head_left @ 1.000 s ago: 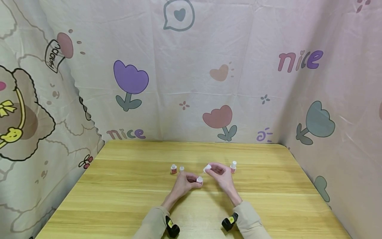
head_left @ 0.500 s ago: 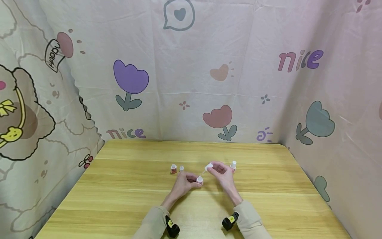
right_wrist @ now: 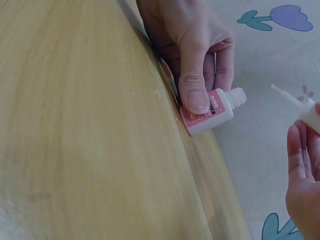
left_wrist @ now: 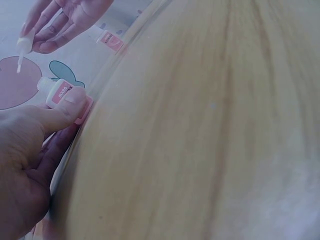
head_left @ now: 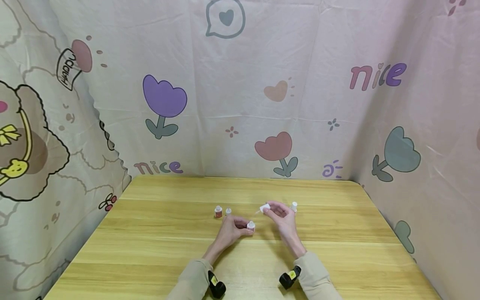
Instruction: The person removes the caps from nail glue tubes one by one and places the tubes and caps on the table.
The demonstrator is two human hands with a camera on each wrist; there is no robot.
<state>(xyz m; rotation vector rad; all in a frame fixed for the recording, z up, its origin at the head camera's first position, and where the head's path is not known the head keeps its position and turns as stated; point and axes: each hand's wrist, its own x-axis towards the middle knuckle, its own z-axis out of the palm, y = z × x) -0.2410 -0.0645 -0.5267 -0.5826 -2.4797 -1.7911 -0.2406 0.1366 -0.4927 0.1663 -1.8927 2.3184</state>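
Observation:
My left hand (head_left: 228, 233) holds a small white glue bottle (right_wrist: 220, 117) with a pink label, thumb across the label. The bottle stands upright on the table with its neck uncovered. Up and to the right of it, my right hand (head_left: 283, 218) pinches a white brush cap (head_left: 264, 207) between thumb and fingers. The thin brush (right_wrist: 287, 95) sticks out of the cap, angled down toward the bottle neck and apart from it. In the left wrist view, the cap with its brush (left_wrist: 20, 64) hangs above the bottle (left_wrist: 61, 94).
Left of centre stands another small bottle (head_left: 218, 213) with a red label. Beside it, a small white-topped thing (head_left: 228, 211) is partly hidden by my left hand. Behind my right hand stands a bottle with a tall white cap (head_left: 294, 205). A patterned curtain (head_left: 232, 104) hangs behind the wooden table (head_left: 150, 233).
My right hand has moved slightly up and right, carrying the brush cap farther from the bottle and tilting it more sideways. My left hand and its bottle have stayed in place.

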